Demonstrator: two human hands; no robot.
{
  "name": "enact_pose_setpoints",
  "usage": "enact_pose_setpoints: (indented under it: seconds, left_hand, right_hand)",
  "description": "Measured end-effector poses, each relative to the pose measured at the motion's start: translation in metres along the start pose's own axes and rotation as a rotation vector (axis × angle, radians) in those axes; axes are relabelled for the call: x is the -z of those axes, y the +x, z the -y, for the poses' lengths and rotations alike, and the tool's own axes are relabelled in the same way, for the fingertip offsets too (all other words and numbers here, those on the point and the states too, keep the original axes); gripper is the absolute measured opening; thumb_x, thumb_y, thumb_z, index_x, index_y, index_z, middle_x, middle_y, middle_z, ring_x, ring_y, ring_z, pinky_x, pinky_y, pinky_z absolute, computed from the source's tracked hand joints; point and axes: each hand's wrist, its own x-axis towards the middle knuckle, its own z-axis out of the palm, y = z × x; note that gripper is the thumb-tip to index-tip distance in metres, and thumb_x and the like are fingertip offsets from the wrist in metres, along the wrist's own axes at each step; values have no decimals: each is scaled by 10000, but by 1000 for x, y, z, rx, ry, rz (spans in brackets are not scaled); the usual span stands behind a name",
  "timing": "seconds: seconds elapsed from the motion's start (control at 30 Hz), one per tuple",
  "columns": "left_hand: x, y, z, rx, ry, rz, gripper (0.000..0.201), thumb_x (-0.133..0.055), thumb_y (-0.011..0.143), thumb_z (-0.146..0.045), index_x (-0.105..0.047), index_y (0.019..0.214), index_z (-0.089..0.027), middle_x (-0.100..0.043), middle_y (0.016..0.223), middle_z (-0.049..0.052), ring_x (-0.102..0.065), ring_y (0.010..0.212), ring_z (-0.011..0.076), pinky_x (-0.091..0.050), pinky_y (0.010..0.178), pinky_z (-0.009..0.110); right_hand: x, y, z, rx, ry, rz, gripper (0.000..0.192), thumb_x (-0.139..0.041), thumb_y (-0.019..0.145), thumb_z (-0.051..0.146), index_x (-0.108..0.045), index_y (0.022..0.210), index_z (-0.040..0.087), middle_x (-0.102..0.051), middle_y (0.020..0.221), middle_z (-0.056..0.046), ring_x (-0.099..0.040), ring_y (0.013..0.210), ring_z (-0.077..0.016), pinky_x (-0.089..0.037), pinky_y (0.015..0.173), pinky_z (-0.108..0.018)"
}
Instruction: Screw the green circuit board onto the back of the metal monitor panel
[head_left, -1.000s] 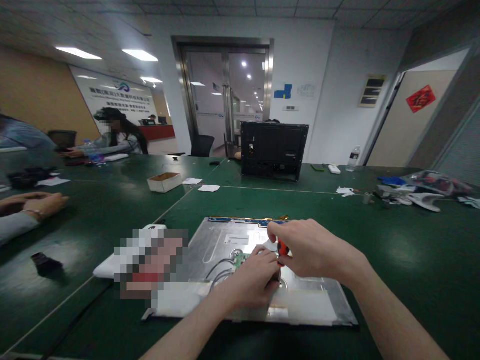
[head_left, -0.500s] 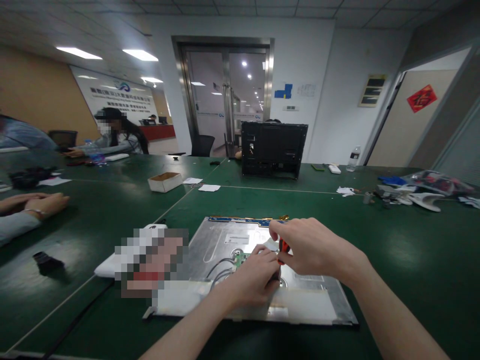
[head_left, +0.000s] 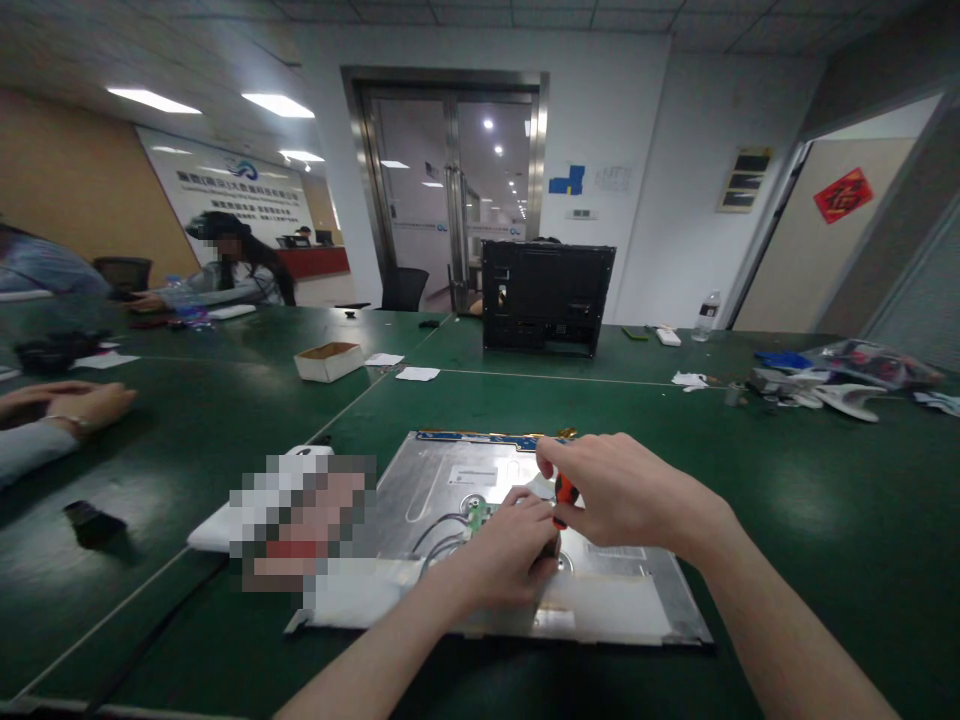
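A silver display panel [head_left: 435, 475] lies flat on the green table, its metal back facing up. In my right hand [head_left: 637, 490] the closed fingers hold the orange and black handle of a screwdriver [head_left: 565, 490], which stands roughly upright above the panel; its tip is hidden. My left hand [head_left: 510, 545] rests on the middle of the panel beside the screwdriver, fingers curled around something dark that I cannot make out. Partly under the left hand sits a small green circuit board [head_left: 478, 513] with dark cables [head_left: 439, 528]. A blue circuit strip [head_left: 480, 437] runs along the panel's far edge.
Left of the panel lie a white device [head_left: 217, 530], partly blurred out, and a small black part [head_left: 94, 525]. Farther off are an open white box [head_left: 328, 362], a black monitor housing [head_left: 547, 298] and a bottle [head_left: 706, 318]. Another person's hands [head_left: 90, 405] rest at the left.
Both hands and the screwdriver stay in almost the same place over the panel. The whole view has shifted very slightly.
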Motion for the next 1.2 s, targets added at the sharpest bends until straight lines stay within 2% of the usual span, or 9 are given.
enact_pose_setpoints:
  seconds: [0.17, 0.33, 0.43, 0.67, 0.77, 0.87, 0.97, 1.07, 1.2]
  left_hand:
    - [-1, 0, 0, 8, -10, -20, 83, -556, 713, -112, -533, 739, -188, -620, 889, 25, -558, 907, 216, -337, 923, 375]
    - [-2, -1, 1, -18, 15, -34, 77, -561, 726, -119, -528, 749, -185, -622, 911, 22, -560, 902, 203, -334, 920, 356]
    - [-4, -1, 2, -18, 24, -43, 69, -561, 742, -133, -548, 785, -184, -623, 962, 31, -554, 940, 214, -327, 928, 363]
    - [1, 1, 0, 4, 7, -16, 68, -548, 726, -114, -552, 725, -181, -619, 902, 31, -553, 910, 220, -343, 914, 363]
    - [1, 1, 0, -6, 11, -15, 76, -543, 721, -107, -544, 727, -183, -618, 859, 24, -555, 878, 212, -342, 910, 365]
    - [-1, 0, 1, -16, 16, -17, 72, -545, 727, -114, -538, 745, -183, -618, 883, 25, -553, 878, 207, -332, 920, 372]
    - [-1, 0, 0, -13, 9, -12, 76, -555, 734, -121, -533, 771, -184, -614, 949, 29, -545, 924, 209, -334, 927, 367]
    - [1, 0, -1, 0, 11, -9, 74, -566, 730, -127, -529, 760, -183, -613, 954, 35, -542, 931, 217, -341, 928, 371]
    - [3, -1, -3, 5, -6, -15, 89, -566, 708, -104, -534, 735, -183, -616, 895, 20, -552, 889, 208, -338, 926, 377]
  right_hand:
    - [0, 3, 2, -95, -64, 2, 207, -571, 832, 409, -581, 889, 210, -685, 748, -39, -621, 657, -206, -211, 487, -271]
    - [1, 3, 1, -67, -61, 14, 130, -568, 825, 311, -576, 904, 208, -680, 753, -29, -607, 645, -185, -214, 488, -271]
    - [0, 1, 0, -26, -25, 5, 180, -590, 789, 255, -555, 959, 206, -682, 785, -20, -606, 661, -179, -236, 492, -266]
    - [2, 2, 2, -95, -62, 2, 200, -559, 842, 405, -587, 877, 210, -674, 737, -30, -612, 651, -190, -225, 487, -273]
    - [2, 3, 2, -103, -59, 12, 172, -535, 859, 369, -598, 843, 209, -670, 715, -30, -609, 648, -185, -221, 491, -273]
    - [1, 2, 1, -60, -41, 9, 119, -550, 831, 298, -587, 893, 204, -671, 735, -30, -600, 644, -177, -214, 491, -269]
    - [1, 1, 0, -25, 0, 13, 187, -572, 799, 265, -562, 974, 203, -680, 786, -35, -599, 660, -177, -222, 499, -264]
    - [1, 0, 0, -22, 33, 20, 210, -577, 798, 262, -552, 999, 205, -688, 804, -36, -606, 675, -179, -238, 505, -261]
    - [2, 2, 1, -72, 2, 21, 185, -594, 814, 360, -580, 925, 212, -695, 773, -25, -617, 668, -189, -237, 501, -262]
